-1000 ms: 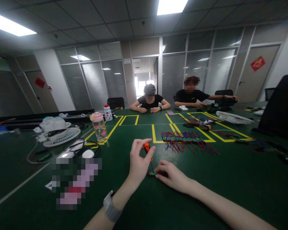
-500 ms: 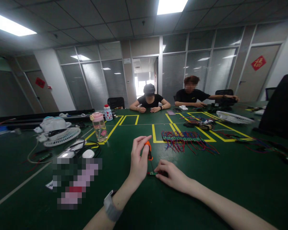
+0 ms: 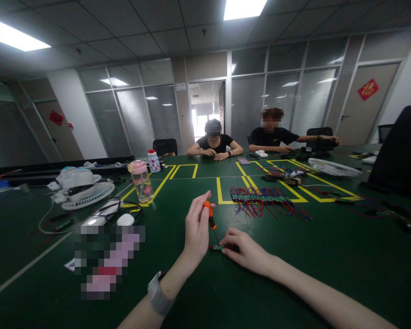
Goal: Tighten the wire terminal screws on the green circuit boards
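Observation:
My left hand (image 3: 197, 227) is closed on an orange-and-black screwdriver (image 3: 210, 215), its handle between thumb and fingers. The thin shaft slants down to a small green circuit board (image 3: 216, 247) lying on the table. I cannot make out exactly where the tip touches. My right hand (image 3: 241, 249) pinches the right end of that board between thumb and fingers, hiding part of it. Beyond my hands lies a long row of green circuit boards with red and blue wires (image 3: 260, 197).
Yellow tape lines (image 3: 219, 189) mark the green table (image 3: 178, 301). To the left are a pink-lidded bottle (image 3: 142, 183), a white fan (image 3: 89, 195), a white mouse (image 3: 125, 220) and cables. Two people sit across the table. A dark screen-like panel (image 3: 402, 155) stands at right.
My left hand's fingers and the screwdriver handle have shifted slightly left, with the fingers now pointing more upward. My right hand and the board stay nearly in place.

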### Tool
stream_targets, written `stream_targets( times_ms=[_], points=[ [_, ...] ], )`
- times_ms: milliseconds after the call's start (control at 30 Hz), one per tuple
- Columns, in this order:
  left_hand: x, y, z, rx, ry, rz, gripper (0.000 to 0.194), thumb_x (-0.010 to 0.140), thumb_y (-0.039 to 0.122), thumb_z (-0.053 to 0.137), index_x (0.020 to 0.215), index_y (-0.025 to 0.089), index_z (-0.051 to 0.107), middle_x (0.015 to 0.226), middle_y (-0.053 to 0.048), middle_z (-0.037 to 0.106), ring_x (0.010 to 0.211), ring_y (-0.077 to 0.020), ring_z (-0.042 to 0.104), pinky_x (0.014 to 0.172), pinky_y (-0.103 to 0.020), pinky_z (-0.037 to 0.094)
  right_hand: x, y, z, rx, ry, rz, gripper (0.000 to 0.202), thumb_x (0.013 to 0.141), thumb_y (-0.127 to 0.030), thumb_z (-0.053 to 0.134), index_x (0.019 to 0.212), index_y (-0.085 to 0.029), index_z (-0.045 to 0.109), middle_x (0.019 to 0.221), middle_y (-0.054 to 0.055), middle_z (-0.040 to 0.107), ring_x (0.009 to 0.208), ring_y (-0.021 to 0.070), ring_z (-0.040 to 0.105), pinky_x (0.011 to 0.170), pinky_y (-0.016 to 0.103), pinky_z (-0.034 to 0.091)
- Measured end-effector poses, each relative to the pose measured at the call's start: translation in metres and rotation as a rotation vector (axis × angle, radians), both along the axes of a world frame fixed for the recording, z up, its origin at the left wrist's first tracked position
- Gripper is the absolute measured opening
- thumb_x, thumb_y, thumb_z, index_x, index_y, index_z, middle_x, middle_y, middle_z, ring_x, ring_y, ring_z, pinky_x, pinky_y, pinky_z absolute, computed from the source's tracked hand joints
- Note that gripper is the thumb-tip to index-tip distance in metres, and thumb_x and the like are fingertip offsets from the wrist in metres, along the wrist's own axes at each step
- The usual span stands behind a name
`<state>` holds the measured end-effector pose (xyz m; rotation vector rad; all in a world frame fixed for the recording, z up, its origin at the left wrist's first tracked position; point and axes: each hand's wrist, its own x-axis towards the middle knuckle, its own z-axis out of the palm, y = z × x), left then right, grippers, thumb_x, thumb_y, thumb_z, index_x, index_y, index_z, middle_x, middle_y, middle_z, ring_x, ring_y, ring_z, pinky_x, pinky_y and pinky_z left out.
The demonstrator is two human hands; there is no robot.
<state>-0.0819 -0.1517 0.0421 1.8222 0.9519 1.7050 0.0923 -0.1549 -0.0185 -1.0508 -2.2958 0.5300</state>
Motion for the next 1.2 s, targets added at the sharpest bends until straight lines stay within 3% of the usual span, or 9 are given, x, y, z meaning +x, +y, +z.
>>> stream_targets(
  times_ms=[233,333,433,533,633,800,933,1033,1200],
  points=[
    [0.0002,-0.0002,0.0017,0.060,0.124,0.130,0.025,0.089,0.031,0.057,0.112,0.026,0.068,0.102,-0.004,0.054,0.098,-0.0186,0.058,0.087,-0.032,0.048,0.0001,-0.0007,-0.0004,0.005,-0.002,0.003,0.014,0.085,-0.012,0.063,0.096,-0.017,0.071,0.092,0.004,0.057,0.082,0.0176,0.057,0.073,0.026,0.048],
    [0.0000,0.0013,0.0010,0.036,0.074,0.036,0.034,0.097,0.027,0.041,0.125,0.026,0.061,0.118,-0.007,0.055,0.107,-0.0187,0.058,0.092,-0.033,0.047,-0.0003,-0.0001,-0.0005,0.008,-0.005,0.004,0.015,0.085,-0.011,0.063,0.097,-0.018,0.071,0.092,0.004,0.058,0.082,0.0176,0.057,0.073,0.026,0.048],
    [0.0001,0.0018,0.0008,0.034,0.058,-0.021,0.032,0.097,0.026,0.044,0.124,0.023,0.060,0.113,-0.007,0.062,0.100,-0.0186,0.062,0.088,-0.033,0.049,-0.0005,0.0007,-0.0011,0.008,-0.006,0.001,0.015,0.085,-0.011,0.063,0.096,-0.017,0.071,0.092,0.004,0.058,0.082,0.0176,0.057,0.073,0.026,0.048],
    [-0.0006,0.0006,0.0020,0.092,0.122,0.106,0.021,0.088,0.027,0.060,0.106,0.023,0.069,0.098,-0.004,0.059,0.092,-0.0186,0.060,0.085,-0.032,0.049,-0.0008,0.0011,-0.0015,0.009,-0.005,-0.001,0.014,0.085,-0.011,0.064,0.095,-0.017,0.071,0.092,0.004,0.058,0.082,0.0175,0.057,0.073,0.026,0.048],
    [-0.0017,0.0006,0.0019,0.107,0.136,0.176,0.022,0.089,0.027,0.057,0.106,0.026,0.070,0.104,-0.005,0.054,0.099,-0.0191,0.058,0.089,-0.033,0.048,-0.0007,0.0008,-0.0009,0.004,-0.006,0.001,0.014,0.085,-0.012,0.064,0.095,-0.018,0.071,0.091,0.004,0.058,0.081,0.0175,0.058,0.073,0.026,0.048],
    [-0.0012,0.0030,0.0005,0.062,0.032,0.020,0.033,0.097,0.021,0.040,0.122,0.022,0.061,0.119,-0.008,0.060,0.106,-0.0186,0.061,0.093,-0.034,0.048,-0.0001,-0.0002,0.0005,-0.006,-0.006,0.005,0.015,0.086,-0.012,0.063,0.096,-0.018,0.071,0.093,0.004,0.058,0.083,0.0177,0.058,0.073,0.026,0.048],
    [-0.0010,0.0008,0.0037,0.110,0.089,0.114,0.020,0.090,0.025,0.057,0.106,0.022,0.069,0.099,-0.005,0.062,0.095,-0.0187,0.062,0.086,-0.032,0.049,-0.0003,-0.0002,0.0010,-0.003,-0.012,0.001,0.015,0.086,-0.011,0.063,0.096,-0.017,0.071,0.092,0.004,0.058,0.081,0.0174,0.058,0.072,0.026,0.048],
    [-0.0015,-0.0007,0.0042,0.125,0.136,0.144,0.020,0.088,0.027,0.060,0.104,0.025,0.071,0.101,-0.005,0.058,0.097,-0.0190,0.060,0.087,-0.032,0.049,-0.0005,0.0001,0.0011,0.005,-0.016,-0.002,0.014,0.086,-0.012,0.063,0.095,-0.017,0.071,0.091,0.004,0.058,0.081,0.0176,0.057,0.072,0.027,0.048],
    [-0.0001,0.0021,-0.0007,0.011,0.032,-0.056,0.034,0.098,0.026,0.040,0.126,0.025,0.059,0.118,-0.007,0.062,0.100,-0.0183,0.064,0.088,-0.034,0.050,-0.0002,0.0003,0.0014,0.003,-0.017,-0.002,0.014,0.086,-0.012,0.063,0.096,-0.018,0.071,0.092,0.004,0.058,0.083,0.0175,0.057,0.074,0.026,0.048]
  ],
)
